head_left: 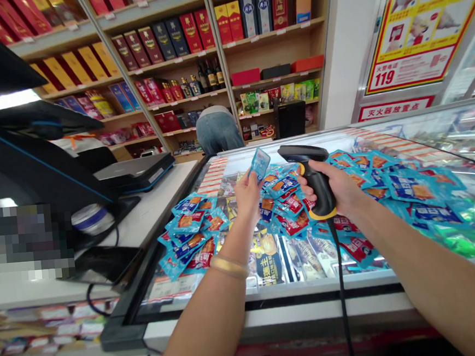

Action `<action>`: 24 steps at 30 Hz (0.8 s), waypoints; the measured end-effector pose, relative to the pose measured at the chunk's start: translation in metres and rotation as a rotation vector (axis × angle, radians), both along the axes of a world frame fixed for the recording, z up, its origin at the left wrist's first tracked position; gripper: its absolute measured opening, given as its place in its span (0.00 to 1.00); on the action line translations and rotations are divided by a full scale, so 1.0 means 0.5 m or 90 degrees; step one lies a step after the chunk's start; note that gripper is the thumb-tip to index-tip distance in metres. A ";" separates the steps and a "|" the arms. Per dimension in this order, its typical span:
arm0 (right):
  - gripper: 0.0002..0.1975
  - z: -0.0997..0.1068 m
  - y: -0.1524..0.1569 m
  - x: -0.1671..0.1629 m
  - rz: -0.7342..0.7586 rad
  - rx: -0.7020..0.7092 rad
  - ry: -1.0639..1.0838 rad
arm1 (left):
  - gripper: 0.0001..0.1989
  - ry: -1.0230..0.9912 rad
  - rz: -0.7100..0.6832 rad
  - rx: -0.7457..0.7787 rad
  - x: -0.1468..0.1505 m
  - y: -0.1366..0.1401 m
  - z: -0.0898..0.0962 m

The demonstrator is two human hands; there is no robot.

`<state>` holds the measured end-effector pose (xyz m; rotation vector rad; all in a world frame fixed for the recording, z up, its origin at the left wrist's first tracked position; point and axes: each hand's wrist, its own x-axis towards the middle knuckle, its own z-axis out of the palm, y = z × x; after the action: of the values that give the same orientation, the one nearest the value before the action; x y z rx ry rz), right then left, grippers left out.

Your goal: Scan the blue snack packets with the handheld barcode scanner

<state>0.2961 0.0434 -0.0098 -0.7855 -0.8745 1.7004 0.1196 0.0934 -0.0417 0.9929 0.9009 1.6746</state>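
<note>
Above a glass-topped display freezer with a pale front rim [273,318], you pinch a small, light-blue plastic snack packet [260,162] between the thumb and fingers of your left hand [247,191], while your right hand [339,183] wraps around the handle of a black, pistol-shaped barcode scanner with yellow trim [319,185]. The packet stands tilted at your left fingertips, apart from the scanner, whose nose points its way. Beneath your hands, and on past the right one, spreads a heap of blue-and-red plastic snack packets [292,223]; a smaller pile of similar packets [190,225] lies left of your left hand. The step in hand appears to be presenting one packet for reading. The next move seems to call for squaring its code, too small to make out, to the scanner's nose.
</note>
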 end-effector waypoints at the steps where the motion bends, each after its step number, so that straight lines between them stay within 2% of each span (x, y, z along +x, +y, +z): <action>1: 0.12 0.003 -0.004 -0.007 -0.008 -0.004 0.013 | 0.11 0.048 0.018 0.030 -0.011 0.002 0.000; 3: 0.11 0.008 -0.011 -0.028 -0.017 -0.001 0.034 | 0.15 0.174 0.077 0.085 -0.049 0.002 0.007; 6: 0.11 0.013 -0.017 -0.074 0.012 0.000 0.039 | 0.18 0.407 0.217 0.120 -0.143 -0.017 0.032; 10: 0.13 0.011 -0.019 -0.156 0.074 -0.005 0.042 | 0.21 0.727 0.344 0.034 -0.277 -0.067 0.059; 12: 0.13 0.005 -0.021 -0.196 0.111 -0.010 0.046 | 0.21 0.896 0.333 -0.023 -0.325 -0.086 0.054; 14: 0.12 -0.003 -0.025 -0.227 0.149 -0.019 0.050 | 0.24 1.035 0.251 -0.108 -0.357 -0.097 0.037; 16: 0.11 -0.014 -0.028 -0.247 0.169 -0.021 0.046 | 0.30 1.107 0.165 -0.191 -0.374 -0.100 0.017; 19: 0.09 -0.028 -0.031 -0.255 0.170 -0.022 0.037 | 0.33 1.131 0.135 -0.225 -0.380 -0.101 0.003; 21: 0.09 -0.032 -0.029 -0.250 0.167 -0.035 0.043 | 0.31 1.130 0.161 -0.199 -0.373 -0.104 0.010; 24: 0.12 -0.025 -0.024 -0.236 0.155 -0.064 0.044 | 0.28 1.098 0.275 -0.128 -0.347 -0.109 0.031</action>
<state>0.1783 0.0313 -0.0226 -0.7037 -0.8701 1.9872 -0.0539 0.0387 -0.0264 2.1689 2.3941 0.5973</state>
